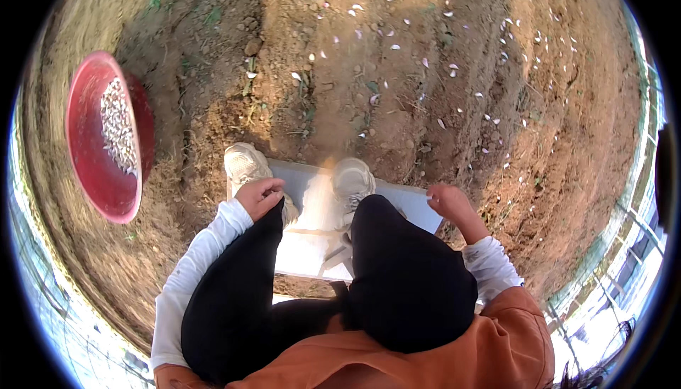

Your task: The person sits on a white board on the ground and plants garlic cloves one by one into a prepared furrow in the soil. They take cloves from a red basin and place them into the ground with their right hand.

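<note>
My left hand (259, 197) rests by my left knee, its fingers curled; whether anything is inside them is hidden. Out past my right knee, my right hand (451, 207) hangs over the right end of a pale flat board (306, 250), fingers bent in. A small white spot shows at its fingertips, too small to name surely. Pale garlic cloves (395, 47) lie scattered over the tilled soil (340, 107) ahead of me. To my left a red plastic basin (93, 144) holds a heap of garlic cloves (118, 125) along one side.
My beige shoes (246, 163) stand at the board's far edge. Shallow furrows run away from me, with small green weeds (213, 16) and clods among them. A framework of bars (638, 229) borders the plot at the right.
</note>
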{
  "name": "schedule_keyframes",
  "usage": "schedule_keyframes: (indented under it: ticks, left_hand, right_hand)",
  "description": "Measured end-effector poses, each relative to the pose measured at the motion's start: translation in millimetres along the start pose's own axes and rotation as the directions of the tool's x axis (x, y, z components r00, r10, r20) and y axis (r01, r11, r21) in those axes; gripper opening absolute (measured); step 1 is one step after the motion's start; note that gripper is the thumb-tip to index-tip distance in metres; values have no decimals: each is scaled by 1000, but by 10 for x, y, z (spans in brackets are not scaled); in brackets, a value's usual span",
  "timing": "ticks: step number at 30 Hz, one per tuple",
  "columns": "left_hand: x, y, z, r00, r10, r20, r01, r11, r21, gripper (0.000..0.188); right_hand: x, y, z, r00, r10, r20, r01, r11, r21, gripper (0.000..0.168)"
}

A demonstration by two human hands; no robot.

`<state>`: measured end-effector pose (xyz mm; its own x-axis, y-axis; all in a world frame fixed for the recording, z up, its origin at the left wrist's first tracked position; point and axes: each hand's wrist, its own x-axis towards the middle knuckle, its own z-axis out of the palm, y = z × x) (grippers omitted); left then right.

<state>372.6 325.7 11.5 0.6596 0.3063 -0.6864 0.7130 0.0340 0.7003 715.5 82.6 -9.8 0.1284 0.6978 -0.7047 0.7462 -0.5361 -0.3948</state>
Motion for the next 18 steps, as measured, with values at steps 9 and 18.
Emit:
schedule_keyframes:
  ticks: [9,18]
  left_hand:
    - [274,-103,-120,967,254,-8,-247,946,212,29]
    - [556,-517,16,977,182,115,-215,847,485,27]
  right_hand:
    - [2417,-2288,-1219,634,-714,-298,636,700,-325,6]
    - [3106,-3180,-155,857,-506,-98,372,739,-562,19]
